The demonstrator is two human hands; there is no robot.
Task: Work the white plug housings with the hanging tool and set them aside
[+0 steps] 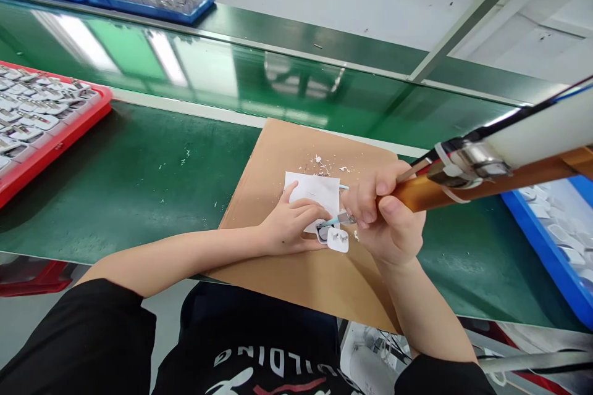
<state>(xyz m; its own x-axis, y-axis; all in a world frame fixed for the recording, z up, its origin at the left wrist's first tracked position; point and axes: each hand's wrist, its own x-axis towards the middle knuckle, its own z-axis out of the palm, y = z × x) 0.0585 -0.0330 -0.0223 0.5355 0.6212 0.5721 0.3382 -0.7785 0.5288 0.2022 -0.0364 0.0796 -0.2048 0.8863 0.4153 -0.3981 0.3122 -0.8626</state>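
Note:
On a white paper sheet (303, 188) over brown cardboard (259, 197), my left hand (291, 227) holds a small white charger housing (323, 232) between thumb and fingers. The housing's dark inside faces up. Beside it, apparently attached, lies a white plug cap (338, 241) with metal parts on its face. My right hand (389, 219) is wrapped around the amber-coloured front of a long glue dispenser (421, 192). Its narrow light-blue nozzle (331, 221) points left, with the tip at the housing. Whether anything flows from the tip is too small to tell.
White crumbs (319, 165) lie on the cardboard. A red tray (55, 142) of white parts stands left, a blue tray (551, 253) of white parts right. Blue trays (185, 17) of metal pieces sit on the back shelf. The dispenser's tube (546, 126) reaches in from the right.

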